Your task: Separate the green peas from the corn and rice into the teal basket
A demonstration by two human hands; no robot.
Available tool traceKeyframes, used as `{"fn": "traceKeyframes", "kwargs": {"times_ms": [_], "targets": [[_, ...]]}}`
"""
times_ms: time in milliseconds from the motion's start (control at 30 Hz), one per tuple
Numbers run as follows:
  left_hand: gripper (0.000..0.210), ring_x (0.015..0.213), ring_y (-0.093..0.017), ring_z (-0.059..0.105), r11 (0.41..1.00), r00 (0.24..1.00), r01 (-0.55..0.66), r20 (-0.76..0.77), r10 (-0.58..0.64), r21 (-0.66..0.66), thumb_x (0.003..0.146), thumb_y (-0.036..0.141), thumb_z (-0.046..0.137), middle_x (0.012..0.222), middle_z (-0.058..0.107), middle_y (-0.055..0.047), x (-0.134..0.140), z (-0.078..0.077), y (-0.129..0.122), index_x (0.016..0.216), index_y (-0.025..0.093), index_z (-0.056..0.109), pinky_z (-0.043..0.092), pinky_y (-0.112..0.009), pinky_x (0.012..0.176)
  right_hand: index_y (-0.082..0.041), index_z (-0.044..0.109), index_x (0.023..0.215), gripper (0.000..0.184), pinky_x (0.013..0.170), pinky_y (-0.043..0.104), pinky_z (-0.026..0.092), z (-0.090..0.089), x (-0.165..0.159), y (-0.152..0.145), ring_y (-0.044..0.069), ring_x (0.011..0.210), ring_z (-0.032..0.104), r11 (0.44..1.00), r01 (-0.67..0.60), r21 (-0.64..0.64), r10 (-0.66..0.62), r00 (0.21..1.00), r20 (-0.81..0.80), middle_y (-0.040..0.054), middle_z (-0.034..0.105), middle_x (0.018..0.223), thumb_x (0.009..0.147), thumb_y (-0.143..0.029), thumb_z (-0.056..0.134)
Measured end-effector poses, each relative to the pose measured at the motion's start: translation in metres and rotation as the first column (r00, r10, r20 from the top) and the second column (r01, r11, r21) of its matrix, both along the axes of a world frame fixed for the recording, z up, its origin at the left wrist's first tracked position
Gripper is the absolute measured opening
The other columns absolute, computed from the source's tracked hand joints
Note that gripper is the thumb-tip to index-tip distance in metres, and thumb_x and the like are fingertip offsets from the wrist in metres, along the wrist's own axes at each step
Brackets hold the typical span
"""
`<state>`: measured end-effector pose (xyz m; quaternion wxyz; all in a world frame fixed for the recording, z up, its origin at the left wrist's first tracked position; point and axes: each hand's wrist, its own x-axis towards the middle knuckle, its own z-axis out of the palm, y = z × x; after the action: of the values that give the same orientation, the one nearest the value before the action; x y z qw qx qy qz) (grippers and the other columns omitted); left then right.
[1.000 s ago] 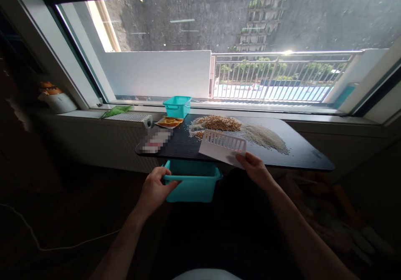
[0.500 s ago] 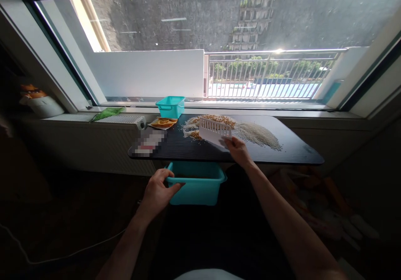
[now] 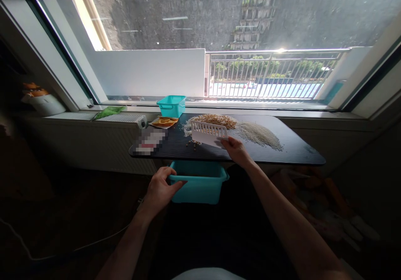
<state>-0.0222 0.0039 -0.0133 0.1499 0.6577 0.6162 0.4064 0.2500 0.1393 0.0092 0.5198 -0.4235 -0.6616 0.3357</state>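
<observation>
My right hand [image 3: 237,150] pinches the right end of a white slotted plastic scoop [image 3: 208,134]. The scoop is tilted on the black tabletop [image 3: 300,152], in front of a heap of yellow-brown kernels [image 3: 216,120]. White rice-like grains [image 3: 258,134] are spread to the right of that heap, and a few loose kernels [image 3: 194,144] lie close to the front edge. Below this edge, my left hand [image 3: 161,187] is closed on the left rim of a teal plastic bin [image 3: 199,191]. The bin's contents are too dark to make out.
A smaller teal basket [image 3: 171,106] stands at the table's back left corner. Beside it lie an orange-and-white packet [image 3: 165,122] and a blurred flat item [image 3: 149,141]. A green cloth [image 3: 109,112] rests on the radiator [image 3: 125,120]. The window [image 3: 150,73] rises behind the table.
The scoop and my right hand have shifted left. Kernels that were bunched by the scoop's left end now lie scattered nearer the front edge. My left hand still holds the bin.
</observation>
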Motion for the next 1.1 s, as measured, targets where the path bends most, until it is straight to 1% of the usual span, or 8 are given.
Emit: {"fn": "traceKeyframes", "kwargs": {"times_ms": [133, 233, 433, 533, 667, 867, 967, 1100], "targets": [[0.021, 0.085, -0.022, 0.062, 1.000, 1.000, -0.002, 0.010, 0.002, -0.019, 0.074, 0.043, 0.068, 0.087, 0.061, -0.002, -0.001, 0.000, 0.001, 0.072, 0.023, 0.061, 0.049, -0.031, 0.075, -0.020, 0.076, 0.090, 0.043, 0.077, 0.041, 0.054, 0.001, 0.007, -0.010, 0.024, 0.078, 0.067, 1.000, 0.007, 0.009, -0.007, 1.000, 0.004, 0.0031, 0.074, 0.078, 0.076, -0.060, 0.067], [0.023, 0.085, -0.021, 0.062, 0.999, 1.000, -0.014, 0.021, 0.015, -0.035, 0.073, 0.044, 0.068, 0.088, 0.060, -0.001, -0.005, 0.000, 0.000, 0.072, 0.022, 0.061, 0.049, -0.031, 0.074, -0.021, 0.076, 0.091, 0.043, 0.076, 0.041, 0.054, 0.002, 0.007, -0.012, 0.023, 0.078, 0.067, 1.000, -0.011, 0.013, 0.011, 1.000, -0.004, 0.0027, 0.073, 0.078, 0.076, -0.060, 0.067], [0.027, 0.074, -0.019, 0.060, 0.994, 0.996, -0.077, 0.047, 0.081, -0.078, 0.074, 0.048, 0.067, 0.090, 0.059, -0.002, -0.021, 0.002, -0.006, 0.077, 0.022, 0.061, 0.048, -0.029, 0.063, -0.019, 0.077, 0.087, 0.042, 0.073, 0.038, 0.054, 0.001, -0.020, -0.002, 0.022, 0.075, 0.067, 0.996, -0.093, 0.006, 0.093, 0.996, -0.014, 0.0025, 0.073, 0.075, 0.075, -0.059, 0.069], [0.029, 0.073, -0.019, 0.060, 0.992, 0.994, -0.088, 0.063, 0.094, -0.089, 0.073, 0.050, 0.068, 0.091, 0.060, -0.002, -0.028, 0.003, -0.007, 0.077, 0.022, 0.061, 0.048, -0.029, 0.062, -0.019, 0.077, 0.088, 0.044, 0.074, 0.038, 0.054, 0.000, -0.029, 0.000, 0.022, 0.074, 0.067, 0.994, -0.114, -0.004, 0.114, 0.993, -0.015, 0.0024, 0.073, 0.075, 0.074, -0.060, 0.069], [0.030, 0.074, -0.019, 0.059, 0.991, 0.991, -0.091, 0.091, 0.100, -0.094, 0.071, 0.050, 0.069, 0.090, 0.060, -0.001, -0.028, 0.004, -0.006, 0.077, 0.022, 0.062, 0.047, -0.029, 0.064, -0.019, 0.077, 0.094, 0.046, 0.079, 0.040, 0.053, -0.001, -0.018, -0.007, 0.023, 0.080, 0.068, 0.995, -0.104, -0.011, 0.103, 0.995, -0.013, 0.0036, 0.075, 0.084, 0.076, -0.061, 0.067], [0.033, 0.067, -0.016, 0.056, 0.989, 0.986, -0.096, 0.127, 0.110, -0.110, 0.067, 0.053, 0.070, 0.085, 0.060, 0.000, -0.022, 0.009, -0.006, 0.076, 0.022, 0.062, 0.046, -0.028, 0.060, -0.021, 0.077, 0.098, 0.045, 0.085, 0.043, 0.052, -0.006, 0.010, -0.036, 0.025, 0.086, 0.068, 0.995, -0.092, -0.022, 0.093, 0.996, 0.008, 0.0036, 0.076, 0.089, 0.077, -0.060, 0.068], [0.036, 0.064, -0.015, 0.055, 0.986, 0.984, -0.104, 0.129, 0.121, -0.132, 0.066, 0.054, 0.070, 0.083, 0.059, 0.001, -0.023, 0.012, -0.007, 0.076, 0.021, 0.062, 0.046, -0.026, 0.056, -0.022, 0.078, 0.099, 0.044, 0.088, 0.043, 0.052, -0.006, 0.009, -0.044, 0.026, 0.090, 0.069, 0.992, -0.124, -0.025, 0.124, 0.992, 0.016, 0.0038, 0.077, 0.094, 0.076, -0.058, 0.069], [0.038, 0.067, -0.017, 0.057, 0.981, 0.983, -0.129, 0.112, 0.146, -0.146, 0.065, 0.055, 0.069, 0.084, 0.060, 0.000, -0.030, 0.016, -0.010, 0.078, 0.021, 0.063, 0.047, -0.027, 0.057, -0.022, 0.077, 0.099, 0.043, 0.086, 0.042, 0.052, -0.002, -0.007, -0.037, 0.026, 0.090, 0.068, 0.990, -0.143, -0.017, 0.143, 0.990, 0.012, 0.0039, 0.076, 0.092, 0.078, -0.058, 0.068]]}}
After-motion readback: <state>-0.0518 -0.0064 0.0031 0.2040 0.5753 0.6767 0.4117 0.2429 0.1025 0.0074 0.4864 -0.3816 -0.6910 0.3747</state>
